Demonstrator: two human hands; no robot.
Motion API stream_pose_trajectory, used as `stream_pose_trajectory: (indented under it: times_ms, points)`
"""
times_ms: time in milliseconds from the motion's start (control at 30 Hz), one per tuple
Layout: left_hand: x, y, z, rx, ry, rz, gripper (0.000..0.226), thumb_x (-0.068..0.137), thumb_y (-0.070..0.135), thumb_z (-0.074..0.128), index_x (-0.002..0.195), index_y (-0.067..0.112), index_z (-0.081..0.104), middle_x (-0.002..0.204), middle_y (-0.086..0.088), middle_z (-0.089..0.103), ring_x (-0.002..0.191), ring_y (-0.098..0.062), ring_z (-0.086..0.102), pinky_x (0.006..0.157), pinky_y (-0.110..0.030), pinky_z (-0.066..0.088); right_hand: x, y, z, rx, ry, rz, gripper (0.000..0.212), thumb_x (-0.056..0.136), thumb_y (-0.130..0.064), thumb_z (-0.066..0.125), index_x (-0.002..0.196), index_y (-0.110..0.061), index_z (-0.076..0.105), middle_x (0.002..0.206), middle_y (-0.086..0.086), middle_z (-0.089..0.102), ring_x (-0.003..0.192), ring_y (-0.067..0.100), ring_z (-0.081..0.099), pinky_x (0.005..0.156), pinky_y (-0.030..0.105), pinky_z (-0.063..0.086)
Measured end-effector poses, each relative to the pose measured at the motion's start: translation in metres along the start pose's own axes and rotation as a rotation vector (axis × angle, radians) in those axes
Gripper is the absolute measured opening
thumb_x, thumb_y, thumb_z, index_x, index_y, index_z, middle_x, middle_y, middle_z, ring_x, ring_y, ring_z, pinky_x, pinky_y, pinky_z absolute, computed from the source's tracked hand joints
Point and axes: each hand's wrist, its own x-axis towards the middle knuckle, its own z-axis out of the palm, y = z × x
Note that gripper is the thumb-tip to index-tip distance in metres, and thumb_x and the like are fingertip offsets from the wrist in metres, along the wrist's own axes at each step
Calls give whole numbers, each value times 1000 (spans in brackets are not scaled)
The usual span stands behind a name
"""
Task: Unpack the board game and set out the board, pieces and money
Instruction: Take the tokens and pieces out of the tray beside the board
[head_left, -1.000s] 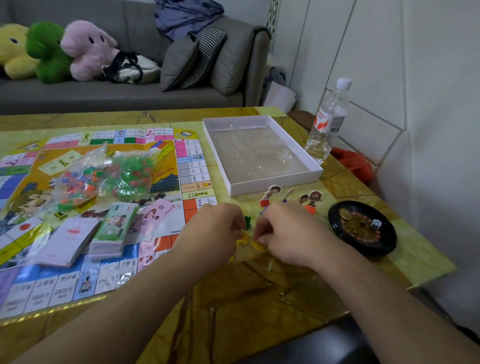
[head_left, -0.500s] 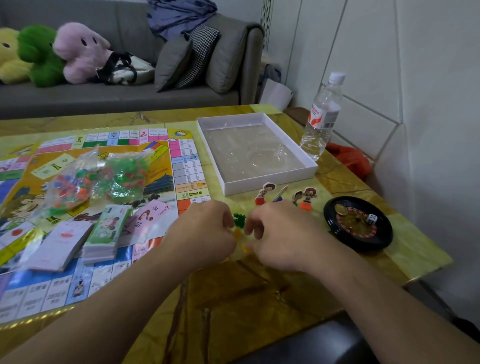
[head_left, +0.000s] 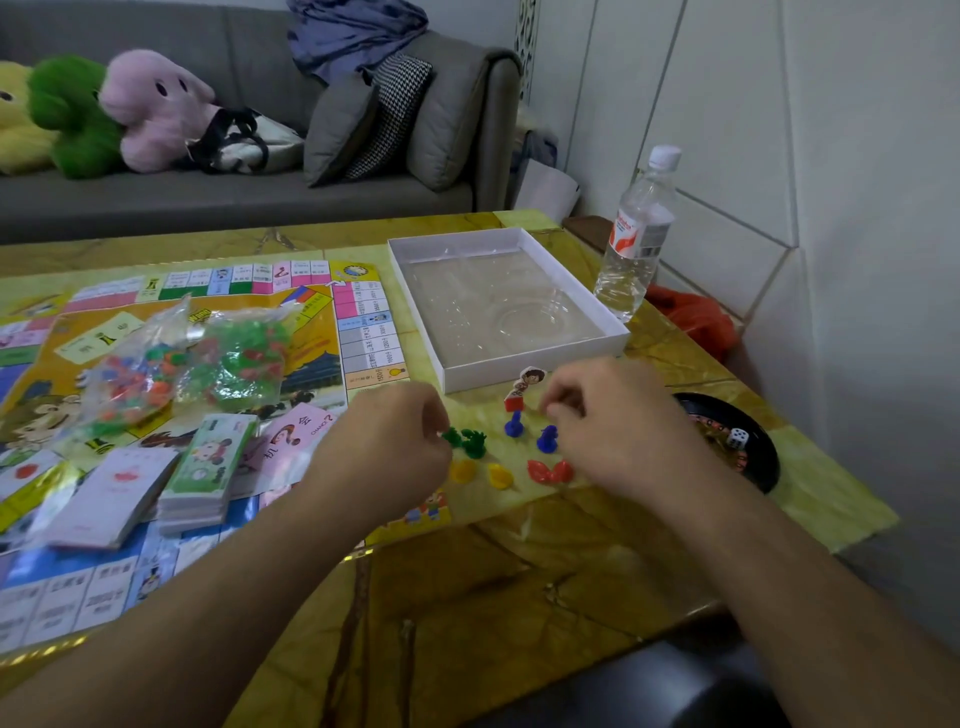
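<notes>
The game board (head_left: 171, 332) lies open on the table's left, the empty white box (head_left: 519, 364) to its right. Nearer, left hand (head_left: 384, 447) and right hand (head_left: 608, 431) curl over small coloured pawns (head_left: 545, 439) — what they pinch, I cannot tell.

Dim, flat indoor light is giving a greyish cast, with soft shadows. Glare is showing on the clear plastic tray liner in the white box (head_left: 498, 312) and the glossy yellow marbled tabletop (head_left: 467, 587). Wide-angle bending is warping edges; foreground forearms are blurring slightly.
</notes>
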Motion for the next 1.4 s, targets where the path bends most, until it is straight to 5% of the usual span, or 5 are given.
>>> stream_pose_trajectory:
  times_ms: [300, 633, 900, 1200, 1400]
  points:
    - [23, 5, -8, 117, -180, 148, 32, 94, 33, 72, 124, 42, 64, 116, 12, 59, 97, -12, 60, 84, -36, 57, 3, 12, -2, -24, -43, 26, 26, 95, -21, 75, 117, -33, 77, 110, -8, 72, 95, 14, 66, 83, 36, 59]
    - [36, 11, 6, 231, -174, 154, 7, 91, 43, 70, 96, 45, 74, 95, 16, 72, 86, -14, 67, 77, -41, 62, 11, 4, 21, -98, -66, 16, 26, 92, -7, 73, 107, -26, 79, 102, 1, 74, 89, 19, 69, 79, 39, 64]
    - [38, 15, 14, 249, -108, 135, 21, 95, 42, 69, 116, 42, 71, 105, 14, 72, 92, -15, 66, 77, -39, 61, 6, 8, 13, -3, -63, -24, 35, 91, -11, 73, 122, -26, 76, 110, -1, 76, 99, 18, 71, 86, 40, 63]
    - [29, 17, 5, 119, 4, 169, 32, 95, 43, 65, 126, 35, 65, 107, 15, 66, 93, -12, 62, 81, -40, 59, -2, 40, -25, 141, 134, 124, 36, 96, 0, 58, 87, -27, 80, 90, -9, 76, 86, 6, 70, 74, 18, 54]
    - [14, 35, 6, 51, 166, 243, 16, 95, 32, 63, 110, 26, 64, 95, 10, 62, 82, -12, 58, 66, -32, 50, -24, 85, -48, 48, 127, 341, 25, 89, -10, 73, 79, -32, 77, 90, -9, 74, 80, 10, 69, 75, 33, 61]
